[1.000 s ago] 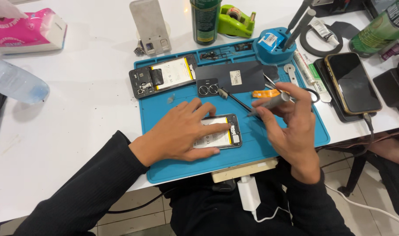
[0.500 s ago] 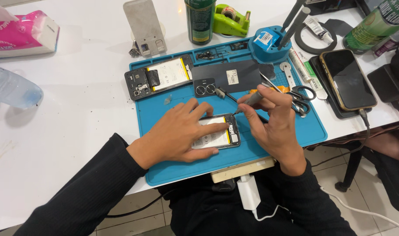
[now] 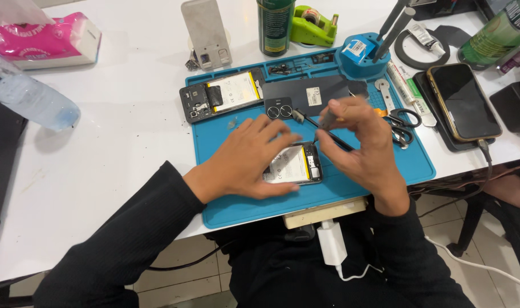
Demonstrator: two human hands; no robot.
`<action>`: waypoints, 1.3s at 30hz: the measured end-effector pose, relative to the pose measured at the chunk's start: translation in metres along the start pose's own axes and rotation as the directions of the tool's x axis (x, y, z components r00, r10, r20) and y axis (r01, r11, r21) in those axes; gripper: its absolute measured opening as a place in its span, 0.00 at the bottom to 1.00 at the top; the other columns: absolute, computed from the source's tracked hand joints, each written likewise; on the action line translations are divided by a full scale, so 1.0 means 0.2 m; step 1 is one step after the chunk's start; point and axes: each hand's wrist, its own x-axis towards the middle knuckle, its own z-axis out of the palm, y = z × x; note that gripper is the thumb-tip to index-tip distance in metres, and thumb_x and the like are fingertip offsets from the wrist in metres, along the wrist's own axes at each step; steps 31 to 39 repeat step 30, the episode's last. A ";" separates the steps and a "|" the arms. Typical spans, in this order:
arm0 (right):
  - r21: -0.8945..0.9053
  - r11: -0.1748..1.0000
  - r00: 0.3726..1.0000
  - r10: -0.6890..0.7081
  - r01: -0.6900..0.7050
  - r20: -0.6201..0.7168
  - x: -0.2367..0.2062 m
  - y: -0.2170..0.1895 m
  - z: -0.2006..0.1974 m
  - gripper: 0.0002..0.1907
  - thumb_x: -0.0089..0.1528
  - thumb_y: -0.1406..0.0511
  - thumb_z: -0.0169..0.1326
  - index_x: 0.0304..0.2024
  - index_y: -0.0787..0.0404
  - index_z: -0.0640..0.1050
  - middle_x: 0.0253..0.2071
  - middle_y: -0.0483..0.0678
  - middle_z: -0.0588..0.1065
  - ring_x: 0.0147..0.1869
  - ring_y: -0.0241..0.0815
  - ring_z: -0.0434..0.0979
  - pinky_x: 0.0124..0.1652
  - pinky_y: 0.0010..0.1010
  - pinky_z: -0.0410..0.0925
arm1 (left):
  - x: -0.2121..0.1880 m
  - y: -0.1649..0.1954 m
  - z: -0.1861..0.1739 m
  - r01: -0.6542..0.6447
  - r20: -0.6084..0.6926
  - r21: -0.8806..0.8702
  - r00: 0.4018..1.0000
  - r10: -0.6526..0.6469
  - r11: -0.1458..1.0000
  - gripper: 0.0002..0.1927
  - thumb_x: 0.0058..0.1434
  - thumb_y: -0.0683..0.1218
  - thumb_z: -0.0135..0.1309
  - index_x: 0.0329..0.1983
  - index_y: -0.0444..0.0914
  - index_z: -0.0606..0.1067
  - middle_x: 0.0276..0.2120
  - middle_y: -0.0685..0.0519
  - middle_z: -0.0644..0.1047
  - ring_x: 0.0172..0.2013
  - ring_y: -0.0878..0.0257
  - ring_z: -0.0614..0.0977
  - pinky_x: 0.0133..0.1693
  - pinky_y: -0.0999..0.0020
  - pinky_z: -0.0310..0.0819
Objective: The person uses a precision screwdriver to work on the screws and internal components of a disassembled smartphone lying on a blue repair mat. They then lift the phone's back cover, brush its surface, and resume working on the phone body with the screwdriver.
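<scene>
Here: left hand (image 3: 246, 162) flat, fingers spread on phone (image 3: 294, 165); right hand (image 3: 360, 142) pinches screwdriver (image 3: 328, 128). Risk: tip slips, gouging board.

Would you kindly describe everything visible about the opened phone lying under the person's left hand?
The opened phone lies flat, back cover off, near the front of the blue work mat. A pale battery with a yellow strip fills most of its dark frame, with small dark parts at its right end. The left hand presses on it, hiding its left part. The right hand holds a thin dark tool just above it.
</scene>
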 end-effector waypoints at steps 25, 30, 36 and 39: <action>-0.141 0.985 0.978 -0.118 0.094 -0.172 -0.03 0.02 0.01 0.12 0.66 0.77 0.63 0.49 0.64 0.75 0.49 0.53 0.78 0.46 0.42 0.76 0.45 0.27 0.70 | 0.12 -0.09 0.16 0.073 -0.164 -0.699 0.952 -0.258 0.711 0.16 0.70 0.49 0.59 0.30 0.38 0.69 0.42 0.54 0.78 0.40 0.66 0.73 0.43 0.71 0.67; -0.016 0.998 0.974 -0.055 0.053 -0.219 -0.06 0.06 0.02 0.13 0.68 0.77 0.61 0.52 0.66 0.74 0.53 0.56 0.76 0.46 0.42 0.80 0.47 0.25 0.75 | 0.14 -0.09 0.04 0.121 -0.037 -0.366 0.989 -0.144 0.923 0.10 0.61 0.49 0.61 0.40 0.40 0.77 0.36 0.56 0.77 0.39 0.63 0.78 0.40 0.66 0.71; -0.016 0.998 0.974 -0.055 0.053 -0.219 -0.06 0.06 0.02 0.13 0.68 0.77 0.61 0.52 0.66 0.74 0.53 0.56 0.76 0.46 0.42 0.80 0.47 0.25 0.75 | 0.14 -0.09 0.04 0.121 -0.037 -0.366 0.989 -0.144 0.923 0.10 0.61 0.49 0.61 0.40 0.40 0.77 0.36 0.56 0.77 0.39 0.63 0.78 0.40 0.66 0.71; -0.016 0.998 0.974 -0.055 0.053 -0.219 -0.06 0.06 0.02 0.13 0.68 0.77 0.61 0.52 0.66 0.74 0.53 0.56 0.76 0.46 0.42 0.80 0.47 0.25 0.75 | 0.14 -0.09 0.04 0.121 -0.037 -0.366 0.989 -0.144 0.923 0.10 0.61 0.49 0.61 0.40 0.40 0.77 0.36 0.56 0.77 0.39 0.63 0.78 0.40 0.66 0.71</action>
